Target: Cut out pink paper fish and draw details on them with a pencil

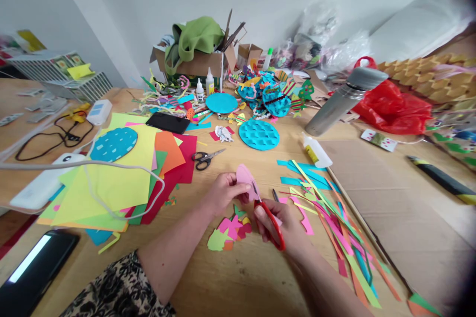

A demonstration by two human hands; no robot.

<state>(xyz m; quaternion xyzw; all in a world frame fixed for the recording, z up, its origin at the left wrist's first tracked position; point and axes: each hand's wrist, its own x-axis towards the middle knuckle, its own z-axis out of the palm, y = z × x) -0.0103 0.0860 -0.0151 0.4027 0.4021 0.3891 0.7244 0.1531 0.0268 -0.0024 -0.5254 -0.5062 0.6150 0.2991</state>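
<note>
My left hand (227,191) pinches a piece of pink paper (244,176) and holds it up over the table. In my right hand (282,223) is a pair of red-handled scissors (275,230), its fingers closed round the handles. The scissor blades meet the right edge of the pink paper; how far they are parted is too small to tell. Below my hands lies a small pile of cut paper shapes (231,228) in pink, green and orange. A second pair of scissors, with black handles (203,159), rests on the table beyond my left hand.
Coloured paper sheets (130,173) and a white cable (163,188) lie left. Paper strips (345,237), a glue bottle (317,151) and cardboard (394,198) are right. Farther back are blue discs (259,134), a steel flask (336,104) and a filled box (197,62). A phone (40,267) lies front left.
</note>
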